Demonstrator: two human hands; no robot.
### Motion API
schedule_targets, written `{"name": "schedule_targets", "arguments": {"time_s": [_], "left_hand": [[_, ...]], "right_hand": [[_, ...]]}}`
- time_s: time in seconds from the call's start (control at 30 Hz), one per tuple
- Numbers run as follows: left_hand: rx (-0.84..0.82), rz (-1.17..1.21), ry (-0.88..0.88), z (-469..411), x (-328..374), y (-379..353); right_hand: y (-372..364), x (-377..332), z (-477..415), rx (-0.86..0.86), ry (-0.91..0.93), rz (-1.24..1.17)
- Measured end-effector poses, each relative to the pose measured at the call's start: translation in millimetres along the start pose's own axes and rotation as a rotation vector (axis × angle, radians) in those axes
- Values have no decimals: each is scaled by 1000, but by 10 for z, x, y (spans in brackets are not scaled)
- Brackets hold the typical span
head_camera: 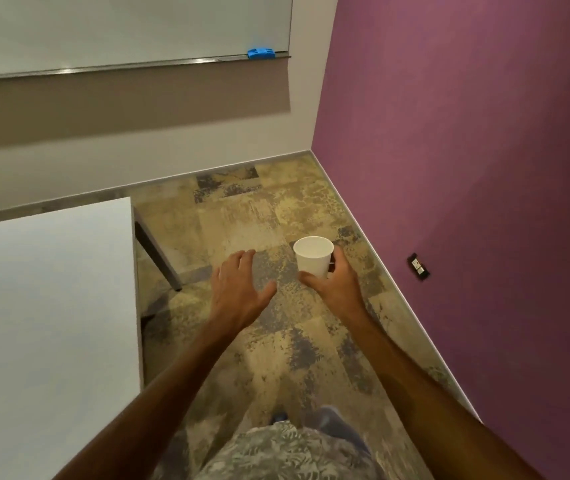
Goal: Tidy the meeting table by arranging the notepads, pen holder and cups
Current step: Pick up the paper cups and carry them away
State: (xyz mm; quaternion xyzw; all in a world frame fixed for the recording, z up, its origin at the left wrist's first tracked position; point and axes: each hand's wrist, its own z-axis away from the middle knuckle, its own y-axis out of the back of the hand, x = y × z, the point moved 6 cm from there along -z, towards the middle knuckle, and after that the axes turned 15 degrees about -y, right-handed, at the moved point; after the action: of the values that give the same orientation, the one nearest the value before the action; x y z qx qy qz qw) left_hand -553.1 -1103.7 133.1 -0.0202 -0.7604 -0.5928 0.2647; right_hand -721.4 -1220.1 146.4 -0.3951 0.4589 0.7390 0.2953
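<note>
- White paper cup [314, 256], upright, mouth open to the ceiling. Inside looks plain white; whether anything is in it I cannot tell from here.
- Cup is off the table, held in the air above the patterned floor [242, 216], near the purple wall [467, 168].
- Right hand [333, 282] grips the cup low on its side: thumb across the near face, fingers wrapped behind, mostly hidden by the cup.
- Left hand [238, 289] holds nothing. Palm down, fingers spread and reaching forward, thumb splayed towards the cup but apart from it.
- Both forearms bare, stretched out ahead of the body, nearly parallel.
- White table [44, 306] lies to the left; only its bare corner part shows. Its right edge runs alongside the left forearm; a dark leg [159, 254] slants down from under the far corner.
- Open floor between table edge and purple wall, narrowing towards the room corner. Pale skirting follows the wall base.
- Wall socket [418, 267] low on the purple wall, right of the cup.
- Whiteboard [120, 26] on the far wall, blue eraser [261, 53] on its ledge.
- Patterned shirt hem [283, 452] at the bottom of view.
</note>
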Motion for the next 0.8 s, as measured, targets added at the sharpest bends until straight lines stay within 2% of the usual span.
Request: {"name": "schedule_targets", "arguments": {"time_s": [0.4, 0.8], "left_hand": [[74, -28, 147, -1819, -655, -28], [205, -28, 399, -3494, -1330, 237]], "right_hand": [[-623, -907, -2186, -228, 113, -62], [-1213, -2065, -4126, -486, 240, 58]]}}
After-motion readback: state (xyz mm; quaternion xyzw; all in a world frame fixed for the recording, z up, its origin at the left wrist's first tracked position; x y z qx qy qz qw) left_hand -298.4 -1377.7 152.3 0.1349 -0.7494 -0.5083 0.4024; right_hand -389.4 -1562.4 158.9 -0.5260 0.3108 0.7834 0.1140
